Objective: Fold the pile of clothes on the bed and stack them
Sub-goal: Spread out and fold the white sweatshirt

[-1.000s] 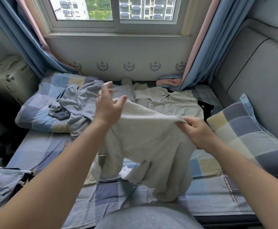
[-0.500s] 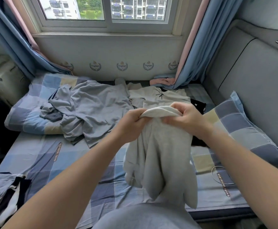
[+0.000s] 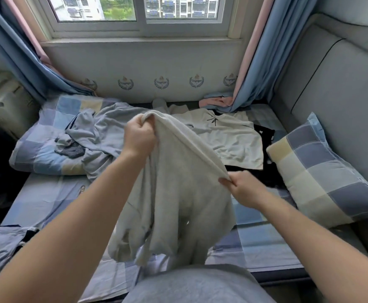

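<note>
Our left hand (image 3: 138, 136) grips one end of the top edge of a light grey knit garment (image 3: 178, 193), and our right hand (image 3: 246, 189) pinches the other end. That edge slants down from left to right; the rest hangs lengthwise toward the blue checked bed (image 3: 47, 193). Beyond the hands lie a crumpled grey-blue shirt (image 3: 111, 127) and a cream T-shirt (image 3: 226, 138).

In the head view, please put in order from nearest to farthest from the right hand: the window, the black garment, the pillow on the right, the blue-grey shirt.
1. Black garment, just behind the right hand, which pinches the grey top.
2. Pillow, to the hand's right.
3. Blue-grey shirt, across the bed on the left.
4. Window, on the far wall.
</note>
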Demonstrator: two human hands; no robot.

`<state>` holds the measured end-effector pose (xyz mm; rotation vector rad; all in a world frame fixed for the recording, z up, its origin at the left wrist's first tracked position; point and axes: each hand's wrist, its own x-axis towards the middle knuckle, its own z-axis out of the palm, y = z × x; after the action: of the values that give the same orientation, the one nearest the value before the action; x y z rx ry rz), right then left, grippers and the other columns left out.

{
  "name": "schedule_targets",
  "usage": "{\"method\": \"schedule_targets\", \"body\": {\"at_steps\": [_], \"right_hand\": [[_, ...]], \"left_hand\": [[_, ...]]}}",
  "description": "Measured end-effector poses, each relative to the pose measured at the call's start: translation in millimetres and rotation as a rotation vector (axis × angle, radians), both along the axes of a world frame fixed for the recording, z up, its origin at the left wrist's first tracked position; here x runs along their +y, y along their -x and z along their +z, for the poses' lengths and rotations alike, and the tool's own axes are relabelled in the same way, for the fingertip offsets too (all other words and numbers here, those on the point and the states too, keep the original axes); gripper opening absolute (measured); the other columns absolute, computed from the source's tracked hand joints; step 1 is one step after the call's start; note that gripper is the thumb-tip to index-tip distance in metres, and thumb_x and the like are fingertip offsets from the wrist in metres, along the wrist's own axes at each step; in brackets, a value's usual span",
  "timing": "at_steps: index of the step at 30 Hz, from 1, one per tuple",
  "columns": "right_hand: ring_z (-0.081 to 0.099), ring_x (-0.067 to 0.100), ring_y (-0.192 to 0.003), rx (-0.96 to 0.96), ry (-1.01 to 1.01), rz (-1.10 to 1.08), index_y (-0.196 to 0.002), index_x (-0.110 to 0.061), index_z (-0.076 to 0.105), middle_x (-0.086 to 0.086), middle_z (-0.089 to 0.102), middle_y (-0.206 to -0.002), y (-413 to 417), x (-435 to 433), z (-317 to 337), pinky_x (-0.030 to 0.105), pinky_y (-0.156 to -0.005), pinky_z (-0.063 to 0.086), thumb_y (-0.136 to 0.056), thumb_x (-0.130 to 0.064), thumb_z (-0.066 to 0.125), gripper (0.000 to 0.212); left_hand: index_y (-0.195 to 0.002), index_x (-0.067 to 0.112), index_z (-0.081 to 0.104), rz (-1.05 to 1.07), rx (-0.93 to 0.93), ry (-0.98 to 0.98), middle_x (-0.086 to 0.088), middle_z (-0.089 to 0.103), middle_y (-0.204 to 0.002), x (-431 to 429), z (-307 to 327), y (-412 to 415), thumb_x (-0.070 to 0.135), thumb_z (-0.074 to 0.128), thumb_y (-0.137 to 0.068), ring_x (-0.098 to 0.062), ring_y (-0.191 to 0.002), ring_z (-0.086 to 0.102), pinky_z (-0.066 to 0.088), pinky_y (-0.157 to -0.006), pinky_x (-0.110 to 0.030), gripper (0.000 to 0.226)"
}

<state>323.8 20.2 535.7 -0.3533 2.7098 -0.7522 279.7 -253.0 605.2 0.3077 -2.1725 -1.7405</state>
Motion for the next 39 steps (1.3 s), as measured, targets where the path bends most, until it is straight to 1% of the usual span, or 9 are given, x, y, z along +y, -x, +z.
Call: {"method": "schedule_targets", "body": {"at_steps": [7,10,13,17,20,27,33,35,39], "right_hand": [[0.058,0.034,-0.076,-0.147,0.619,-0.171,-0.104,0.015,0.057,0.022,0.061,-0.088,19.8,-26.6,77.5,0.048,-0.069,0.049,-0.106,-0.024,0.049,0.04],[0.056,0.026,-0.07,-0.219,0.764,-0.26,-0.098,-0.001,0.06,0.015,0.058,-0.083,21.4,-42.7,91.7,0.033,-0.06,0.049,-0.106,-0.029,0.049,0.032],[0.061,0.013,-0.058,-0.241,0.906,-0.309,-0.085,-0.008,0.059,0.003,0.063,-0.066,18.8,-52.6,102.7,0.024,-0.051,0.052,-0.105,-0.028,0.05,0.03],[0.069,0.014,-0.066,-0.263,1.067,-0.363,-0.096,-0.009,0.064,0.004,0.07,-0.074,20.5,-48.6,119.5,0.029,-0.062,0.06,-0.104,-0.033,0.051,0.028],[0.07,0.015,-0.073,-0.221,1.065,-0.451,-0.101,-0.011,0.063,0.005,0.072,-0.084,28.3,-35.4,126.7,0.031,-0.068,0.061,-0.104,-0.035,0.05,0.027],[0.069,0.019,-0.076,-0.207,0.697,-0.454,-0.113,-0.012,0.063,0.017,0.068,-0.111,36.1,35.3,102.6,0.032,-0.061,0.058,-0.093,-0.038,0.066,0.033],[0.057,0.024,-0.109,0.054,0.178,-0.462,-0.137,-0.023,0.043,0.001,0.052,-0.118,19.6,45.7,27.7,0.04,-0.092,0.049,-0.068,-0.062,0.08,0.087],[0.048,0.021,-0.123,0.162,0.272,-0.415,-0.141,-0.024,0.04,-0.001,0.045,-0.132,5.6,30.0,7.7,0.038,-0.102,0.043,-0.062,-0.076,0.071,0.1],[0.048,-0.001,-0.125,-0.196,0.614,-0.215,-0.141,-0.034,0.041,-0.014,0.047,-0.137,-35.1,-33.4,-31.4,0.024,-0.098,0.045,-0.059,-0.073,0.079,0.098]], "left_hand": [[-0.113,0.025,0.059,0.067,-0.1,0.29,-0.003,0.063,-0.113,-12.3,-25.9,-2.5,0.037,0.057,-0.096,-0.024,-0.108,0.056,0.047,-0.095,-0.039,0.021],[-0.097,0.022,0.055,-0.119,0.034,0.338,0.002,0.061,-0.096,14.5,-38.2,-32.5,0.03,0.071,-0.093,-0.012,-0.088,0.058,0.047,-0.08,-0.024,0.018],[-0.096,0.022,0.066,-0.562,-0.151,0.215,0.007,0.071,-0.092,40.7,-58.2,-58.3,0.027,0.076,-0.089,-0.004,-0.083,0.067,0.052,-0.078,-0.023,0.014],[-0.082,0.03,0.059,-0.457,-0.18,0.303,0.014,0.064,-0.08,54.0,-81.3,-57.3,0.03,0.068,-0.095,0.005,-0.071,0.057,0.046,-0.068,-0.024,0.016],[-0.069,0.022,0.042,-0.289,-0.145,0.269,0.007,0.043,-0.061,57.6,-72.0,-47.5,0.021,0.054,-0.102,-0.006,-0.053,0.036,0.029,-0.054,-0.029,0.035],[-0.083,-0.002,0.053,-0.23,-0.067,0.056,-0.001,0.042,-0.068,45.0,-24.5,-25.7,0.017,0.048,-0.105,-0.005,-0.058,0.037,0.033,-0.056,-0.026,0.029],[-0.079,0.018,0.068,-0.473,-0.081,-0.196,-0.009,0.053,-0.083,63.9,1.0,-21.5,0.034,0.056,-0.09,-0.024,-0.08,0.049,0.042,-0.074,-0.041,0.023],[-0.076,0.021,0.068,-0.472,-0.085,-0.244,-0.01,0.052,-0.083,67.5,4.7,-21.7,0.035,0.057,-0.09,-0.025,-0.08,0.047,0.042,-0.075,-0.044,0.023],[-0.072,0.026,0.069,-0.443,-0.077,-0.299,-0.009,0.053,-0.082,72.7,8.6,-25.2,0.031,0.056,-0.095,-0.026,-0.081,0.047,0.042,-0.075,-0.044,0.027]]}}
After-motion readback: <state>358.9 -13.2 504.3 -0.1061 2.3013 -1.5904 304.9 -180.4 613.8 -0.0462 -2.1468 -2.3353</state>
